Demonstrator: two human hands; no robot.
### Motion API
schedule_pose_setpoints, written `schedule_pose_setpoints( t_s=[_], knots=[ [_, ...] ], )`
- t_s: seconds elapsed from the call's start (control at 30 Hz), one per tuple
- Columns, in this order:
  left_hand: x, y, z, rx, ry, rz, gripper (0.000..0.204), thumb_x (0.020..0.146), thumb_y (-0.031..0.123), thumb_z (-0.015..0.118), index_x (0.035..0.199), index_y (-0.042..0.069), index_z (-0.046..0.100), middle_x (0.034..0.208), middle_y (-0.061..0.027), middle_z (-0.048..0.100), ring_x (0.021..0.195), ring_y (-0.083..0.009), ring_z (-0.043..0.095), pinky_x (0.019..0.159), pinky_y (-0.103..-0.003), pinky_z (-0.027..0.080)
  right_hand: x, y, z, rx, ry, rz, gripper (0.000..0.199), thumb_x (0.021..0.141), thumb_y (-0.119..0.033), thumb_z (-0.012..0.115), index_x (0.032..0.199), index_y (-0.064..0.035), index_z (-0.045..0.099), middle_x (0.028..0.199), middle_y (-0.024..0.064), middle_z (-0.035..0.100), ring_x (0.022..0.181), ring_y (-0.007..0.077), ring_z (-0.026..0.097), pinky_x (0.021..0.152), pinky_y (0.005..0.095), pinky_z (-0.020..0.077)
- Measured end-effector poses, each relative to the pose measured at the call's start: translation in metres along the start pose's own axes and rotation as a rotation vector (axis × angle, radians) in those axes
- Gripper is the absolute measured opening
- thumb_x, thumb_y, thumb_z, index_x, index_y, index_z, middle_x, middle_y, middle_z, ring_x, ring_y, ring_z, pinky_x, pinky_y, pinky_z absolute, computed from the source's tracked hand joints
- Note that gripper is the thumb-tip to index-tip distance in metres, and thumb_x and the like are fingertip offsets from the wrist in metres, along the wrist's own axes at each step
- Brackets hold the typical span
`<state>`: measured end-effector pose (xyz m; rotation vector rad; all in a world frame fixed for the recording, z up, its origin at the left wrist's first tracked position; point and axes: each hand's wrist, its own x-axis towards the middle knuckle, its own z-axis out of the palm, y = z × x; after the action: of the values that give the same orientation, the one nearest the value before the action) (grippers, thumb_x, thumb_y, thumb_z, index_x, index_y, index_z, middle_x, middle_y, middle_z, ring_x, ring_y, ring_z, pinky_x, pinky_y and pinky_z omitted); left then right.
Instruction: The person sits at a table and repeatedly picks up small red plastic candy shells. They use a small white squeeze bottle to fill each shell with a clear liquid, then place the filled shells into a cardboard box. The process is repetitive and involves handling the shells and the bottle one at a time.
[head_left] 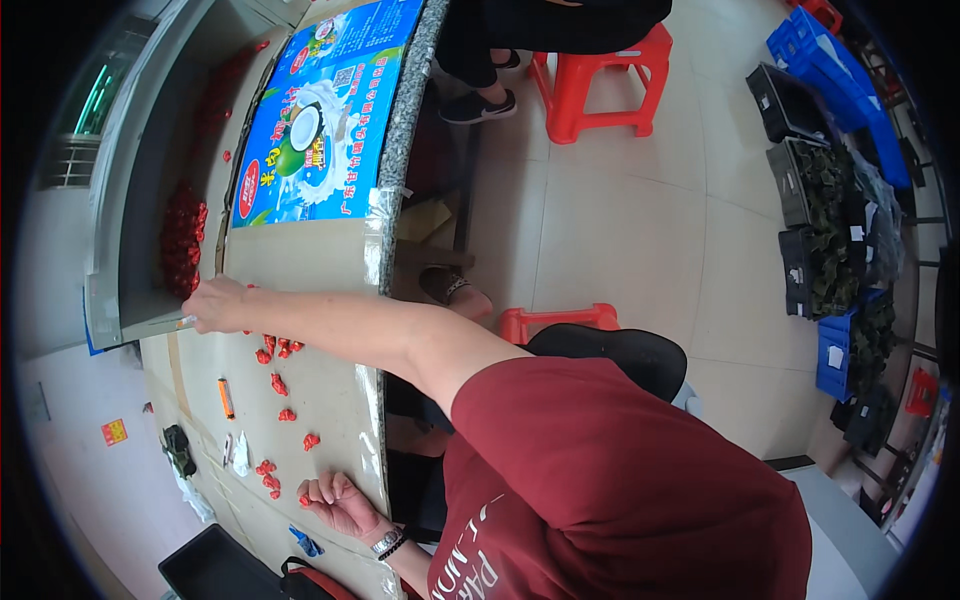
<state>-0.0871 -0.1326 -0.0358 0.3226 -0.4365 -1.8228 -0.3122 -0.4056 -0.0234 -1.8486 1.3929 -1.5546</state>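
Dark red fabric of the person's shirt (620,480) fills the lower middle of the head view, closest to the lens. From it one bare arm stretches far across a cardboard-covered desk (330,400).

That arm ends in the left hand (215,303), which rests at the far edge of the desk beside a grey trough (135,230). Its fingers are pressed close together around something small and pale; what exactly it pinches I cannot tell. Small red pieces (278,348) lie scattered just beside this hand, and a larger heap of red pieces (182,240) sits inside the trough.

The right hand (335,503), wearing a wristwatch (387,542), lies near the desk's nearer end with fingers curled into a loose fist, touching a red piece at its fingertips.

The red pieces look tiny, light and hard-shelled, likely easy to roll or scatter; a fingertip pinch on one at a time seems the safest hold.

An orange lighter-shaped tube (226,397) lies apart from them. A blue printed poster (320,110) covers the far stretch of the desk.

The desk's taped edge (372,420) runs close to the body. Beyond it is tiled floor with a red plastic stool (600,85) and stacked blue and black crates (820,180), well apart.
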Motion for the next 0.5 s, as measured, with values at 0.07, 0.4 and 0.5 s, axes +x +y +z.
schedule_pose_setpoints(
  t_s=[0.07,0.4,0.5],
  knots=[
    [-0.004,0.004,-0.004,0.018,-0.021,0.021,0.01,0.093,0.014,0.059,0.099,0.008,0.054,0.072,0.0026,0.04,0.067,-0.0119,0.036,0.064,-0.027,0.033,-0.007,-0.024,-0.009,0.041,-0.012,-0.062,0.017,0.075,-0.021,0.061,0.081,-0.0064,0.065,0.076,0.0156,0.064,0.075,0.0353,0.063,0.069,0.0466,0.0502],
    [-0.008,0.004,0.008,-0.059,0.047,0.121,0.014,0.096,0.024,0.055,0.099,0.01,0.055,0.073,0.0042,0.043,0.066,-0.0105,0.038,0.065,-0.026,0.034,-0.074,-0.09,-0.044,0.282,-0.067,-0.183,0.02,0.084,-0.022,0.059,0.092,-0.003,0.06,0.079,0.0157,0.062,0.075,0.0312,0.063,0.067,0.0406,0.0486],
    [-0.011,0.001,-0.001,-0.032,0.094,0.153,0.016,0.097,0.024,0.054,0.102,0.009,0.056,0.075,0.0038,0.043,0.068,-0.0104,0.037,0.066,-0.026,0.035,-0.103,-0.122,-0.056,0.42,-0.383,0.036,0.015,0.088,-0.017,0.059,0.092,-0.0028,0.056,0.081,0.0068,0.058,0.075,0.0136,0.059,0.067,0.0322,0.0485]
  ],
)
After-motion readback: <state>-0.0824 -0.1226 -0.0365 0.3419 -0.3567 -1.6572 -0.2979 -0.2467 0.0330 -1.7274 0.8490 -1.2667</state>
